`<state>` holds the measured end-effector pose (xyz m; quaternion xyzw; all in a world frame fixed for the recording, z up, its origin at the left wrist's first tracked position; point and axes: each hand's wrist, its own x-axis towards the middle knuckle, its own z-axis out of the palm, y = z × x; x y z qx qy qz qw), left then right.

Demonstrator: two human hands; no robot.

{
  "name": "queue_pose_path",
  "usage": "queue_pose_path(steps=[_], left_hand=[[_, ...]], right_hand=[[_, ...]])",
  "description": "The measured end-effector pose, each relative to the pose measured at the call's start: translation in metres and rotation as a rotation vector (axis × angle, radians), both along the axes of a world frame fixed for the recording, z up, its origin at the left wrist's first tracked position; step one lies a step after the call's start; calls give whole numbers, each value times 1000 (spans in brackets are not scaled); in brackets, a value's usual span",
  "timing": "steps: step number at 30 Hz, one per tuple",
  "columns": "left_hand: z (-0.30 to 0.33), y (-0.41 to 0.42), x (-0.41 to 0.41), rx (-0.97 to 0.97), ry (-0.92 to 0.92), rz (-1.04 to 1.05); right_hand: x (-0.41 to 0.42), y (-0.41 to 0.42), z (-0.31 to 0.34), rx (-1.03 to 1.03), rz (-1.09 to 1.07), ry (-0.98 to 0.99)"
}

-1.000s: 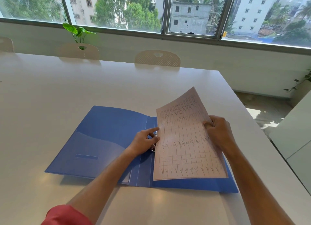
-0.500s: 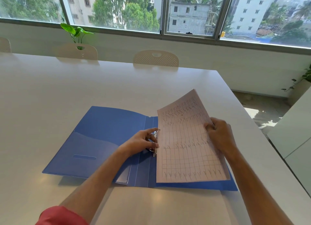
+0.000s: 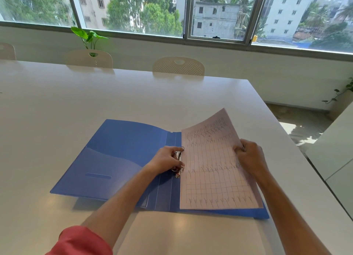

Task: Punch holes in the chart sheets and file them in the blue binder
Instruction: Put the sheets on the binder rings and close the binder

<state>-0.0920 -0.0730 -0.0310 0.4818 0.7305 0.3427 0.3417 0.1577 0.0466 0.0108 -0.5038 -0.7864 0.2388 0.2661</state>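
left hand (image 3: 165,162) slid onto rings (image 3: 178,159) | rings half hidden | chart sheets (image 3: 214,168) lifted

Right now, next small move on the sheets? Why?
Probably lower the chart sheets flat onto the blue binder: the right hand pinches their raised right edge, while the left hand grips the ring mechanism at their left edge.

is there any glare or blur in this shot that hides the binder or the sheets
Head view: soft window glare patches on the table near the blue binder, none covering it; chart sheets sharp enough to show grid lines, writing unreadable; wide-angle lens bends the window frame.
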Motion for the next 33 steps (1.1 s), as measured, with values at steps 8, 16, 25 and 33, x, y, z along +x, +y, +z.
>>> queue_pose_path(steps=[8,16,25,33], left_hand=[[1,3,7,-7,196,9],[1,4,9,-18,266,-10],[3,-1,7,1,230,9],[-5,-19,16,157,27,232]], right_hand=[[4,0,-25,-103,-73,-43],[4,-1,-44,-28,-145,-183],[-18,-36,-35,152,-1,-273],[-70,-93,-26,-147,473,6]])
